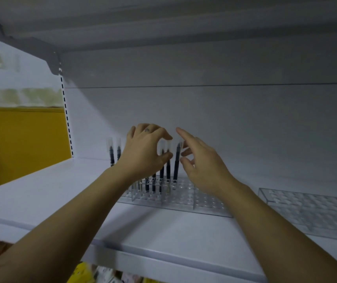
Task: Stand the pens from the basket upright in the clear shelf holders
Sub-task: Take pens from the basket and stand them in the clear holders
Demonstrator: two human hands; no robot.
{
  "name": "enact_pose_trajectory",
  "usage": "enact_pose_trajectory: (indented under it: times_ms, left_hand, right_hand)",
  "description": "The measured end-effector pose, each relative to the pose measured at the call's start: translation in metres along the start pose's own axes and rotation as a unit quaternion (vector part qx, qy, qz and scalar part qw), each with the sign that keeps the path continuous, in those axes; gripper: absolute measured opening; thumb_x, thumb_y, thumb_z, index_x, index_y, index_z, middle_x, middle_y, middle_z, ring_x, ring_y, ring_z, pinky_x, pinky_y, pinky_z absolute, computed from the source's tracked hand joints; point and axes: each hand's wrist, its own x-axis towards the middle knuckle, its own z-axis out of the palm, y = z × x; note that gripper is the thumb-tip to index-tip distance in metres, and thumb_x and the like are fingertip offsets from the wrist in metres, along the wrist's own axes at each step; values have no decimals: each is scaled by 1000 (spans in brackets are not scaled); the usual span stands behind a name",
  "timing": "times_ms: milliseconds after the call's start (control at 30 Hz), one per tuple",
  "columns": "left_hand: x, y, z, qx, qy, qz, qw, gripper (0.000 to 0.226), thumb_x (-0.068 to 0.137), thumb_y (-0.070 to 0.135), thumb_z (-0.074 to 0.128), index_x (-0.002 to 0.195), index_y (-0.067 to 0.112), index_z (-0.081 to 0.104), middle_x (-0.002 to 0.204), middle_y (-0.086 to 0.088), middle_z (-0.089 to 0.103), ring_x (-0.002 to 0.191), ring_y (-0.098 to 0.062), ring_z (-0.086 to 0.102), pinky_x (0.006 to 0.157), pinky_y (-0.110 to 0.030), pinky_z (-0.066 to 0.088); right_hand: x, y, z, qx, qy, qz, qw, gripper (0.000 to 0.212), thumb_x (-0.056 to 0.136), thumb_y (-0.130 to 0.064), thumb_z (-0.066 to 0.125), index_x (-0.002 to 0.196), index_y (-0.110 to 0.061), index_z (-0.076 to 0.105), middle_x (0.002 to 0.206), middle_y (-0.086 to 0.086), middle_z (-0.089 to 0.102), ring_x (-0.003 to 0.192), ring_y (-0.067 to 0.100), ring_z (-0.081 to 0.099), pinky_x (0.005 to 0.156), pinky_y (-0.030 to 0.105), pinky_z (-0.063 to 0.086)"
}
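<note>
Pinching caps of upright pens (168, 170) in the clear holder (204, 203) at frame centre with the left hand (145, 154), right hand's (204, 168) fingers spread just right of the rightmost pen (176, 162), nearer it.

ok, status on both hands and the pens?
Left hand pinching a pen by its cap, upright in the clear holder. Right hand open beside the end pen. Nothing in the way.
</note>
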Motion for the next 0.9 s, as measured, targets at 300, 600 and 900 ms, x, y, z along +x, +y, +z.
enact_pose_trajectory:
  times_ms: [300,600,900]
  left_hand:
    - [-10,-6,-3,13,-5,15,1000,47,88,40,63,133,32,53,139,6,49,138,-21,30,117,-55,12]
    - [-23,-2,-10,29,11,66,997,60,87,34,65,143,27,43,145,3,46,143,-20,27,120,-46,2]
    - [-69,5,-36,-14,3,49,999,61,90,43,59,145,27,39,150,7,41,145,-13,22,121,-36,5]
  right_hand:
    - [-4,4,-1,-29,-75,-1,997,81,94,-19,57,149,-49,6,146,-13,27,128,14,42,101,29,41]
    - [-10,5,-7,-34,-36,32,998,82,93,-29,61,154,-34,6,160,-10,18,145,13,22,117,36,27]
    - [-30,-16,-32,-107,-23,11,994,83,88,-46,63,154,-26,17,160,-9,16,146,9,17,119,26,16]
